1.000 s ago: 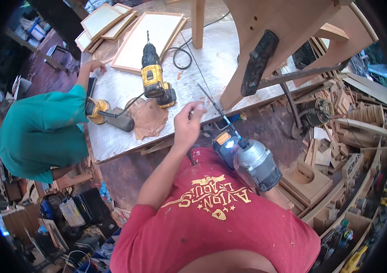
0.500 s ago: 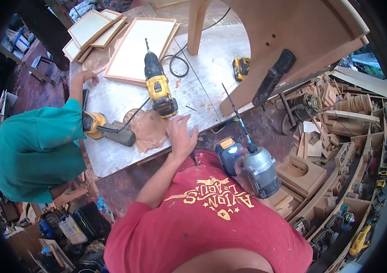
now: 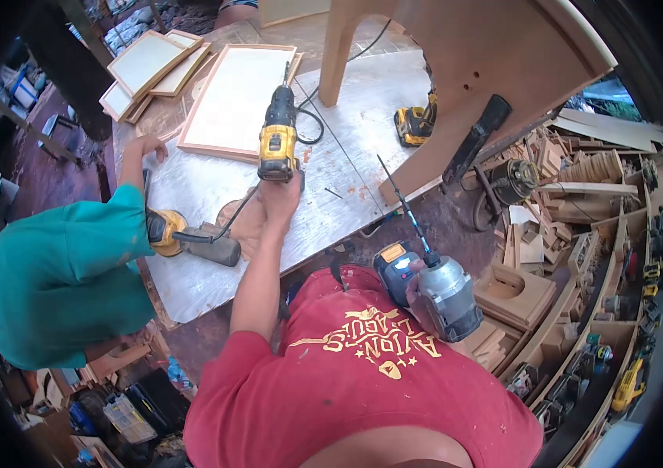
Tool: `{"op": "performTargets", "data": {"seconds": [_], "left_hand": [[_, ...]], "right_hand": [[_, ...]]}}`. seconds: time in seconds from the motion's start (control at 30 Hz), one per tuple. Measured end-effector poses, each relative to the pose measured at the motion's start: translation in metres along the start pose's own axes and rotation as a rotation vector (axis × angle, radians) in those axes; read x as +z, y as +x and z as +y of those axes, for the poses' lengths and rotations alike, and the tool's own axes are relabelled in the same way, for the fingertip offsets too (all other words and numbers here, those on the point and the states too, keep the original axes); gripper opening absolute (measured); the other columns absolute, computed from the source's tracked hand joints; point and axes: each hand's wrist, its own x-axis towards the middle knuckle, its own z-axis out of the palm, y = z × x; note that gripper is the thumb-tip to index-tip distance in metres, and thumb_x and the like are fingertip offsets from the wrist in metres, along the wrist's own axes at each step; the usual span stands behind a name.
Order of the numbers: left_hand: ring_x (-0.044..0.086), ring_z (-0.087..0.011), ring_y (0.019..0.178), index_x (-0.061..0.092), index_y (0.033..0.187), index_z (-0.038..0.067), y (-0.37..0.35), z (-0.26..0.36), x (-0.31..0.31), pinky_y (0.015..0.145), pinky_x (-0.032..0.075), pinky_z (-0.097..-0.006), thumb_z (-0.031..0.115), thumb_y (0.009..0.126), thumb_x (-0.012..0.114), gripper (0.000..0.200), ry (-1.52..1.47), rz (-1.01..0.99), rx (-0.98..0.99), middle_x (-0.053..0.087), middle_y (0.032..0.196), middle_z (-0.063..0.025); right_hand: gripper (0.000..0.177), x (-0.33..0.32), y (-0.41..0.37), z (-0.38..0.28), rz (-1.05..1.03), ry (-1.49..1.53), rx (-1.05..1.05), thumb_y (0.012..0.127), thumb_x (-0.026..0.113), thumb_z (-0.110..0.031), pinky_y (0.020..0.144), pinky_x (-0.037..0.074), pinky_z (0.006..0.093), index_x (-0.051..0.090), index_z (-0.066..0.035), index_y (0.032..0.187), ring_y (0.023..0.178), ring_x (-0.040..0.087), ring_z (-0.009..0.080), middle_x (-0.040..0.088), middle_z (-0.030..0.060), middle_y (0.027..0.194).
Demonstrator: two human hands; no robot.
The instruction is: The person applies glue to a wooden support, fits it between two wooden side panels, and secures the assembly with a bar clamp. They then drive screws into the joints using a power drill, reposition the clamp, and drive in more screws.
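Observation:
My left hand (image 3: 280, 198) reaches over the metal-topped table and is closed round the handle of a yellow-and-black cordless drill (image 3: 278, 140), whose bit points away from me. The drill covers part of my fingers. Close to my chest, my right hand (image 3: 419, 306) grips a grey impact driver (image 3: 448, 300) with a blue battery and a long thin bit (image 3: 403, 204) pointing up and away. The driver's body hides most of that hand. A crumpled brown cloth or leather piece (image 3: 247, 228) lies under my left forearm, and a loose screw or bit (image 3: 334, 194) lies right of the drill.
Left, a person in a green shirt (image 3: 66, 273) leans at the table beside a yellow corded power tool (image 3: 166, 232). Framed panels (image 3: 230, 93) lie on the far side. A large wooden piece (image 3: 456, 47) and another yellow tool (image 3: 412, 126) are right. Wood offcuts (image 3: 565, 218) pile beyond.
My left hand has gone from open beside the drill to closed round its handle. The drill has shifted slightly up and right. The impact driver stays in my right hand.

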Motion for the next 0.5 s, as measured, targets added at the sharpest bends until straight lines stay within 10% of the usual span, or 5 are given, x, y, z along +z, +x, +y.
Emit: {"op": "performTargets", "data": {"seconds": [0.17,0.37,0.5], "left_hand": [[0.062,-0.0126,0.07,0.063,0.105,-0.006,0.03,-0.022,0.013,0.056,0.047,-0.031,0.016,0.086,0.066,0.028,-0.092,-0.04,-0.102,0.067,0.085,-0.0108],[0.062,-0.0286,0.102,0.052,0.123,-0.006,0.019,0.015,0.001,0.09,0.047,-0.0369,0.012,0.083,0.066,0.046,-0.127,-0.072,-0.097,0.061,0.116,-0.0223],[0.043,-0.0335,0.131,0.025,0.145,-0.007,-0.036,0.052,-0.031,0.107,0.036,-0.0426,0.023,0.081,0.071,0.085,-0.459,-0.063,0.168,0.034,0.146,-0.0247]], "right_hand": [[0.052,-0.051,0.016,0.014,-0.329,0.059,0.081,0.083,0.067,0.006,0.072,0.055,0.0255,0.05,-0.008,0.13,0.089,0.063,0.0125,0.06,0.0129,0.119],[0.048,-0.019,0.003,0.031,-0.093,-1.031,-0.387,0.093,0.059,-0.01,0.084,0.052,0.0317,0.044,-0.016,0.138,0.102,0.059,0.0146,0.057,0.0103,0.129],[0.062,0.02,0.013,0.029,-0.239,0.19,-0.095,0.089,0.063,-0.007,0.093,0.05,0.031,0.04,-0.012,0.146,0.115,0.058,0.0198,0.058,0.0146,0.128]]}}
